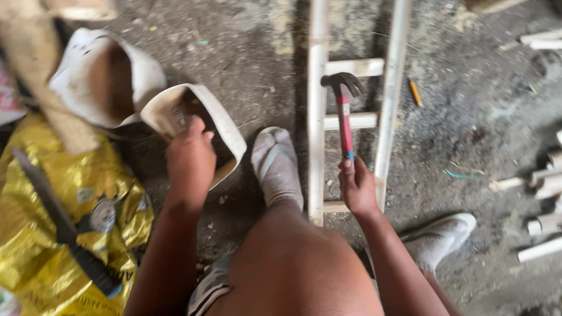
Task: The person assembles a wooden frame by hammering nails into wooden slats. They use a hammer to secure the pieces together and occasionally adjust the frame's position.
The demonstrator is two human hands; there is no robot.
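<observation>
My right hand (357, 187) grips the red handle of a claw hammer (343, 111), whose dark head rests over a small white wooden ladder frame (319, 117) lying on the dirt floor. My left hand (188, 161) reaches into the open mouth of a white sack (216, 120), fingers hidden inside it. My left foot in a grey sandal (276, 167) rests beside the frame's left rail. My right foot (439, 237) sits at the lower right.
A second open white sack (88, 76) lies at upper left. A yellow bag (35, 234) carries a long dark blade (58, 219). An orange pencil (415, 92) lies right of the frame. Short wood offcuts (541, 193) are scattered at the right edge.
</observation>
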